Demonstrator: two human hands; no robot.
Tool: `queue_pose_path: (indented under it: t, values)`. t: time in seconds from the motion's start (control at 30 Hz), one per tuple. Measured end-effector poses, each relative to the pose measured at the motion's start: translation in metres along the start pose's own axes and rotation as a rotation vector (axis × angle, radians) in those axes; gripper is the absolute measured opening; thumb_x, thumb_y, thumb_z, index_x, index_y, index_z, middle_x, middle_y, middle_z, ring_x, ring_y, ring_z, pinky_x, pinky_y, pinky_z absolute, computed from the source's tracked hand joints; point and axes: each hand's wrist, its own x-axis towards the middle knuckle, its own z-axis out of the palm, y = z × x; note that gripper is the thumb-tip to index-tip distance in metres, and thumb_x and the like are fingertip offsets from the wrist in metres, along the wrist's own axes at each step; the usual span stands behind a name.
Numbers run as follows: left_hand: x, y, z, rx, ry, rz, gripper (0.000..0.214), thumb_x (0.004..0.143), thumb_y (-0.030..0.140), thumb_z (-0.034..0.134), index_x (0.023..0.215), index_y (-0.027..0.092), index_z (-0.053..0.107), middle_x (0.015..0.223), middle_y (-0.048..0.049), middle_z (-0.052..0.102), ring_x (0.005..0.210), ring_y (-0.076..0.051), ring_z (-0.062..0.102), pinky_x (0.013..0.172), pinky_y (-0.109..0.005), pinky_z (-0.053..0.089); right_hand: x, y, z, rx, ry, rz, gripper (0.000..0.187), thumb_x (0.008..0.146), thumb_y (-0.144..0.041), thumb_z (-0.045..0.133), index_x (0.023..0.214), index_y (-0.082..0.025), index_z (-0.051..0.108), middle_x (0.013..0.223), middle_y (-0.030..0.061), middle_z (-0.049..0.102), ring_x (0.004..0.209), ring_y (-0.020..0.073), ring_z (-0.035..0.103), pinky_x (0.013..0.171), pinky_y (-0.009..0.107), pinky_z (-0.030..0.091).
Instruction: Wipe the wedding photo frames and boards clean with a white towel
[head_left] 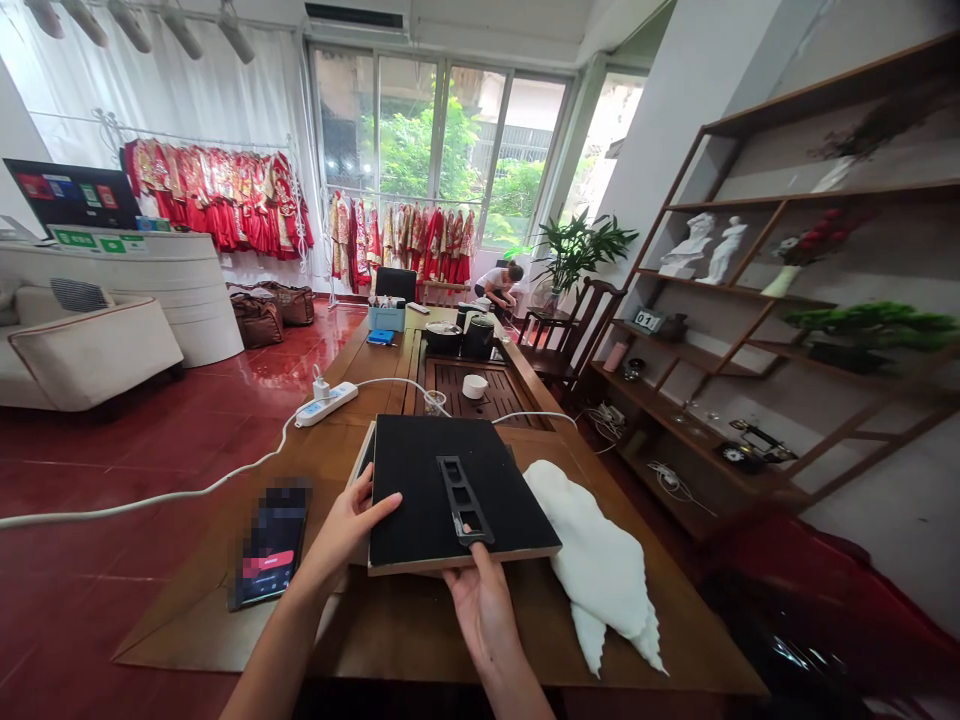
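Observation:
A black flat board (420, 480) with a pale wooden edge lies on the long wooden table (420, 630) in front of me. On its top rests a dark strip with rectangular cut-outs (462, 498). My left hand (349, 525) holds the board's left edge, thumb on the black surface. My right hand (480, 595) is at the near edge, fingers pinching the near end of the dark strip.
A white cloth (600, 560) lies right of the board, a phone (270, 545) to its left. Further back are a power strip (326, 403) with a white cable, a tea tray with a white cup (474, 385) and kettle (478, 337). A person crouches by the far window (501, 285). Shelves stand on the right.

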Motion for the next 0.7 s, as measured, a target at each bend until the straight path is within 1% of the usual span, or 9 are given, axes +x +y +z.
queue_pose_path:
  t: [0.13,0.2,0.27,0.4,0.53,0.63,0.7]
  values:
    - [-0.009,-0.006,-0.002,-0.043,0.036,0.024,0.086,0.066,0.027,0.079,0.141,0.025,0.037,0.143,-0.0081,0.045,0.127,-0.026,0.047,0.104,-0.039,0.042,-0.003,-0.001,-0.006,-0.084,-0.018,0.035,0.048,0.066,-0.038,0.078,0.109,-0.022,0.062,0.097,0.0039,0.071,0.086,0.0203,0.066,0.074,0.038,0.055]
    - [-0.015,-0.008,-0.003,-0.054,0.038,0.046,0.091,0.064,0.027,0.081,0.142,0.025,0.034,0.146,-0.0091,0.040,0.129,-0.027,0.045,0.105,-0.040,0.041,-0.004,-0.001,-0.008,-0.131,-0.018,0.041,0.052,0.066,-0.041,0.078,0.110,-0.020,0.061,0.094,0.0046,0.071,0.081,0.0207,0.066,0.070,0.039,0.055]
    - [-0.019,-0.007,-0.002,-0.051,0.031,0.071,0.092,0.063,0.028,0.080,0.142,0.025,0.034,0.148,-0.0097,0.038,0.130,-0.028,0.043,0.105,-0.040,0.040,-0.005,-0.001,-0.009,-0.145,-0.018,0.037,0.052,0.065,-0.042,0.078,0.109,-0.020,0.061,0.092,0.0044,0.071,0.079,0.0204,0.066,0.069,0.039,0.055]
    - [-0.026,-0.004,0.006,-0.072,0.044,0.107,0.084,0.069,0.030,0.077,0.142,0.026,0.036,0.148,-0.0086,0.037,0.132,-0.027,0.040,0.107,-0.038,0.038,-0.005,0.000,-0.009,-0.133,-0.005,0.013,0.048,0.062,-0.043,0.080,0.099,-0.020,0.063,0.089,0.0037,0.072,0.077,0.0198,0.066,0.068,0.039,0.055]
    - [-0.029,-0.004,0.013,-0.055,0.109,0.126,0.080,0.070,0.033,0.076,0.140,0.027,0.039,0.148,-0.0076,0.038,0.131,-0.028,0.041,0.105,-0.037,0.041,-0.007,0.000,-0.007,-0.134,-0.015,0.007,0.044,0.064,-0.043,0.079,0.098,-0.020,0.064,0.088,0.0038,0.072,0.078,0.0201,0.066,0.069,0.039,0.054]
    - [-0.030,-0.007,0.013,0.004,0.152,0.139,0.082,0.070,0.036,0.075,0.141,0.028,0.036,0.146,-0.0076,0.040,0.129,-0.028,0.044,0.102,-0.039,0.044,-0.008,0.000,-0.005,-0.126,-0.024,0.015,0.045,0.063,-0.042,0.080,0.099,-0.019,0.064,0.087,0.0042,0.072,0.078,0.0201,0.066,0.069,0.038,0.054]
    - [-0.030,-0.008,0.011,0.037,0.152,0.157,0.081,0.071,0.037,0.074,0.142,0.029,0.035,0.146,-0.0078,0.041,0.129,-0.028,0.044,0.103,-0.040,0.043,-0.008,0.001,-0.004,-0.117,-0.029,0.018,0.046,0.062,-0.042,0.080,0.099,-0.019,0.064,0.087,0.0043,0.072,0.077,0.0201,0.066,0.070,0.039,0.054]
